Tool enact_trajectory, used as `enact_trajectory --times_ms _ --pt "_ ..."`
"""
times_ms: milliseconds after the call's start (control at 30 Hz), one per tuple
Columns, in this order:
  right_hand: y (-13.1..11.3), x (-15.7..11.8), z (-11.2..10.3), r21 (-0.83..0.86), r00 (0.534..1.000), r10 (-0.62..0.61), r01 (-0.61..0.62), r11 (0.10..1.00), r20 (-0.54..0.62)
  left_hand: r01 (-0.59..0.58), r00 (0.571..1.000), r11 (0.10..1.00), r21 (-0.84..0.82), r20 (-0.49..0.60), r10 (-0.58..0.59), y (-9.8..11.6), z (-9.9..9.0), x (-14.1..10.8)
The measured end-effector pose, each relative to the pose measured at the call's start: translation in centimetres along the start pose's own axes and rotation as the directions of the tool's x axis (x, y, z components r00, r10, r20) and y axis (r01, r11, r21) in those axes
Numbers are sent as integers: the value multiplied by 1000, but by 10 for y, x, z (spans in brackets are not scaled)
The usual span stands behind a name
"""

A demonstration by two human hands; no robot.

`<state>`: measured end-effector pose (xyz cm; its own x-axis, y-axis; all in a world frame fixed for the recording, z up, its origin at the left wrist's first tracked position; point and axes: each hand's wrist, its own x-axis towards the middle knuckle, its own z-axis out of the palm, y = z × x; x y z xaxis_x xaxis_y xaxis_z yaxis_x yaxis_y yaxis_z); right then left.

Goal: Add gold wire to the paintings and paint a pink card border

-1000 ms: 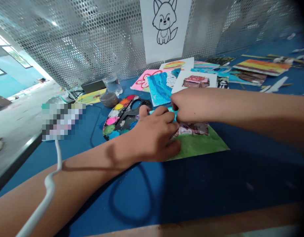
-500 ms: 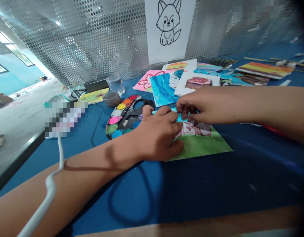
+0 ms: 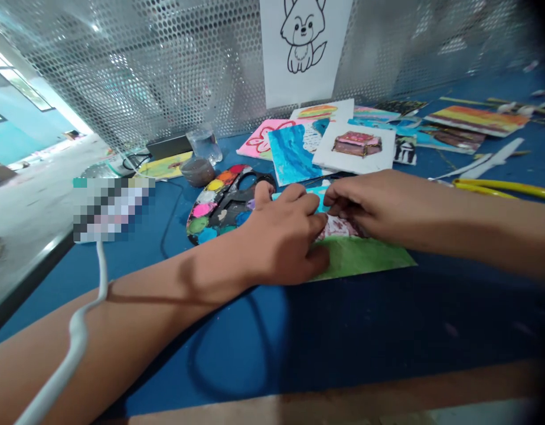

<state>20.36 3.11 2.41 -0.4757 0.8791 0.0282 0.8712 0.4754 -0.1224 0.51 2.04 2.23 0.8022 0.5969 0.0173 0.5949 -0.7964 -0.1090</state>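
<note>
While pinning the painted green sheet (image 3: 365, 260) to the blue worktop (image 3: 365, 348), spread the left hand (image 3: 281, 236) wide, its fingers (image 3: 307, 221) flat and bearing down near the sheet's upper edge, that grip open and holding nothing up off the surface. Bring the right hand (image 3: 369, 206) in from the far side, grip drawn together, its fingertips (image 3: 336, 206) closing at the turquoise scrap (image 3: 319, 200) on the sheet's top edge, just beside a mottled pink-brown patch (image 3: 338, 227); no telling from this view whether they truly pinch it. Work slowly along that edge, with light pressure, to avoid creasing the paper or smearing any paint. Mind the paint palette (image 3: 214, 203) near the left thumb (image 3: 263, 195), with black-handled scissors (image 3: 254, 184) lying across it. Avoid knocking the white card (image 3: 354, 147) just above the right hand, and watch the white cable (image 3: 80, 330) draped over the left forearm (image 3: 143, 295), apt to drag across the work.
</note>
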Motion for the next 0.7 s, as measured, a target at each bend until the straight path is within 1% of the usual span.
enact_trajectory --times_ms 100,233,367,433,500,533,600,700 --pt "1 -2 6 -49 998 -52 51 998 -23 -13 1000 1000 12 -7 13 -2 1 0" --pt "4 -5 9 -42 996 -82 81 996 -41 -28 999 1000 1 -23 28 -6 2 1" --pt "6 -8 2 3 998 -54 54 999 -32 -38 999 999 -10 -28 38 -9 4 2" --pt "8 -9 -3 0 995 -68 68 998 -78 -52 998 998 -20 -37 51 -9 3 2" --pt "11 -10 -7 -55 989 -98 92 994 -114 -67 997 997 -26 -36 66 -10 2 3" --pt "13 -10 -8 -89 988 -113 104 991 -106 -69 997 997 -28 -28 69 -10 1 4" --pt "16 -10 -9 -126 989 -138 131 983 -50 -66 998 997 -29 -1 66 -10 -1 5" --pt "20 -9 -6 -107 984 -174 176 979 22 -56 998 998 -34 23 57 -8 -4 8"
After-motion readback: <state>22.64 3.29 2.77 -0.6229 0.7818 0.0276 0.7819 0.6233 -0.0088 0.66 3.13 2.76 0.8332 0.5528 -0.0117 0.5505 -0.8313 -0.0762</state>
